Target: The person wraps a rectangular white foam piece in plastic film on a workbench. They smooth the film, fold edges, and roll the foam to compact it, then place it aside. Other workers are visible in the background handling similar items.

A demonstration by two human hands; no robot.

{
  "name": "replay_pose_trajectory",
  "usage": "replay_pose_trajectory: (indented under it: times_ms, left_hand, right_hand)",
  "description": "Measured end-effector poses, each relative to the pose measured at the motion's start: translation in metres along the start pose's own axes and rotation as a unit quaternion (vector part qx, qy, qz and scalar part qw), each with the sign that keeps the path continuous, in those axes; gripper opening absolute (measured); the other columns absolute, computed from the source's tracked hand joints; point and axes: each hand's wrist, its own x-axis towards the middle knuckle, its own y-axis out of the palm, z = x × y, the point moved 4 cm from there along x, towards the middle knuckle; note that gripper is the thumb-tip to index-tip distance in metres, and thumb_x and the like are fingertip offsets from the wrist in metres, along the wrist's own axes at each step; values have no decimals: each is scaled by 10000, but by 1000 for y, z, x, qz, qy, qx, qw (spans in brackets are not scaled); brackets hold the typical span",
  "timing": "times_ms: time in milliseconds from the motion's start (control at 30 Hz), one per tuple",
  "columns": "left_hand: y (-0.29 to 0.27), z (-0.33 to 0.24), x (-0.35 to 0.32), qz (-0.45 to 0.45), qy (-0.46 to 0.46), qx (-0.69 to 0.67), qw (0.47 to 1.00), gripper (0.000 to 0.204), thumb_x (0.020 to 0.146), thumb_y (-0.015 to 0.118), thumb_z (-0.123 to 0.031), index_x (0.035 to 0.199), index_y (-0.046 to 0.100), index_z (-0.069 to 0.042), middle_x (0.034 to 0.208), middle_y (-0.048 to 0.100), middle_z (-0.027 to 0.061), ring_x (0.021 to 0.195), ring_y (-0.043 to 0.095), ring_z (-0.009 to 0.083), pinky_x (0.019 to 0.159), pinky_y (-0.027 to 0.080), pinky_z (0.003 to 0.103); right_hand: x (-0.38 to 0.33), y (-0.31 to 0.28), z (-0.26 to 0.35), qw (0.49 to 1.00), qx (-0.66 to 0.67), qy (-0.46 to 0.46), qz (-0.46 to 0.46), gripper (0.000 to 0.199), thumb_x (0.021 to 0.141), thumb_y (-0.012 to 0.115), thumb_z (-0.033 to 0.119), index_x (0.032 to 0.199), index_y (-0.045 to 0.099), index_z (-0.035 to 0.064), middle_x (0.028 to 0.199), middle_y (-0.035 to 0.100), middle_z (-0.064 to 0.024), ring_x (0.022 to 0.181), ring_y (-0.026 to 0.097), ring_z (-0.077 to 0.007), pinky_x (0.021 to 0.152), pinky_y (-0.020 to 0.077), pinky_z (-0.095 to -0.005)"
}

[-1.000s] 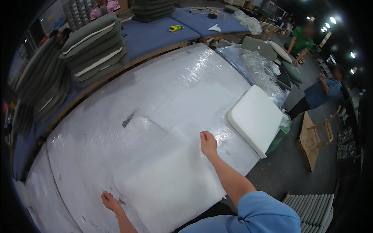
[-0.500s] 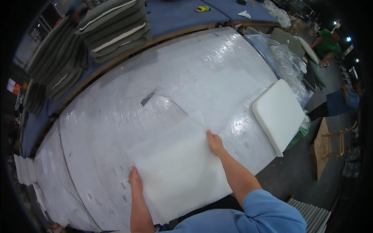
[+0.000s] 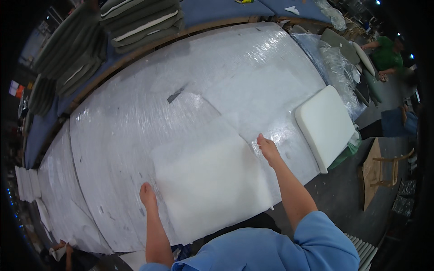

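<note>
A white fibre padding sheet [image 3: 208,180] lies flat near the front edge of a long table wrapped in clear plastic film [image 3: 135,117]. My left hand [image 3: 148,195] rests palm down at the sheet's left edge, fingers together. My right hand [image 3: 268,149] presses on the sheet's upper right corner. Neither hand visibly grips anything. Both of my forearms come up from the blue sleeves at the bottom.
A white foam cushion [image 3: 324,126] lies at the table's right end. Grey and green cushions are stacked [image 3: 140,20] on a blue table behind. A person in green [image 3: 386,54] stands far right. A wooden chair frame [image 3: 384,169] stands on the floor.
The view has shifted, so the table sits higher and further left in the picture. My left hand has moved up along the sheet's left edge; my right hand stays at the upper right corner.
</note>
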Motion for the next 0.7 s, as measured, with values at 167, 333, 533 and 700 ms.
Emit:
replay_pose_trajectory:
  times_ms: [167, 333, 533, 700]
  left_hand:
    - [14, 34, -76, 97, -180, -80, 976, 517, 1076, 560, -387, 1325, 638, 60, 1247, 679, 138, 1088, 628, 244, 978, 487, 345]
    - [13, 27, -81, 191, -170, -151, 955, 463, 1087, 538, -396, 1150, 686, 38, 976, 696, 50, 821, 618, 164, 740, 519, 322]
    - [-28, 47, -111, 95, -221, -107, 965, 437, 1086, 540, -370, 1137, 690, 36, 1010, 710, 71, 883, 645, 178, 792, 530, 333]
    - [-6, 51, -145, 161, -221, -256, 927, 456, 1085, 529, -378, 1200, 681, 36, 1140, 708, 113, 1007, 664, 205, 885, 522, 355]
  right_hand:
    - [-36, 29, -69, 993, -100, 55, -42, 865, 1044, 410, 681, 1411, 572, -86, 1397, 619, -217, 1310, 557, -305, 1130, 402, -417]
    - [-15, 2, -97, 996, 58, 71, 14, 835, 1054, 403, 660, 1348, 604, -95, 1304, 660, -193, 1179, 605, -277, 1073, 438, -412]
    - [-64, -4, -102, 995, 57, 77, 5, 826, 1041, 435, 661, 1347, 617, -85, 1315, 661, -211, 1216, 604, -306, 1099, 427, -448]
    - [-66, 9, -142, 996, 3, 78, -50, 800, 1042, 442, 663, 1218, 670, -83, 1212, 677, -178, 1121, 605, -310, 1043, 437, -442]
